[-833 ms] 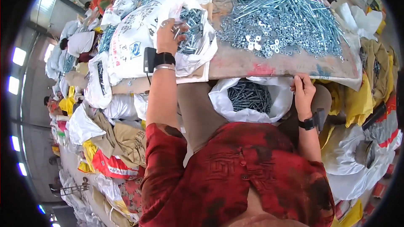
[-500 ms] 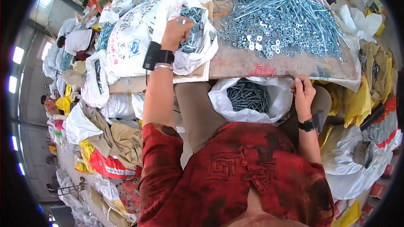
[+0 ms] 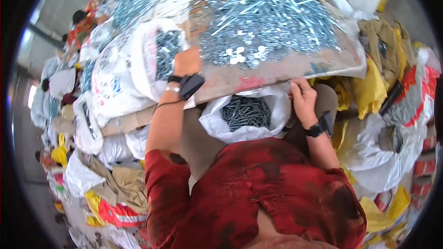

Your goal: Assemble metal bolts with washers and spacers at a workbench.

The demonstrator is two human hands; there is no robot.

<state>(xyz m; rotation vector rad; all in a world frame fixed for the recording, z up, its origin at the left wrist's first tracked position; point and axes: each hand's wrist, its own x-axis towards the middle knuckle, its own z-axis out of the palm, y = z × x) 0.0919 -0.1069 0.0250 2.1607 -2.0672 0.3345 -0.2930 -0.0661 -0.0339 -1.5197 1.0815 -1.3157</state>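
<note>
My left hand [image 3: 188, 62] is above the table at the mouth of a white woven sack [image 3: 115, 76] lying on its side. Metal fasteners [image 3: 167, 46] fill the sack's opening. Motion blur and the back of the hand hide the left fingers. My right hand [image 3: 303, 103] rests at the table's front edge with curled fingers; whatever they may pinch is hidden. Between my knees, an open white sack [image 3: 210, 121] holds dark, screw-like pieces [image 3: 247, 113]. Beyond my hands lies a pile of washers [image 3: 242, 53] and long silvery bolts [image 3: 281, 11].
The stained board tabletop [image 3: 277, 70] ends just ahead of my lap. To the right are yellow sacks [image 3: 373, 87], a clear plastic bag [image 3: 369, 157] and a metal can [image 3: 390, 138]. More sacks [image 3: 124, 186] crowd the left, where other people [image 3: 62, 83] sit.
My left hand has come from over the sack's opening toward me, to its right edge, and its wrist has turned. My right hand stays at the table edge. The whole view has shifted.
</note>
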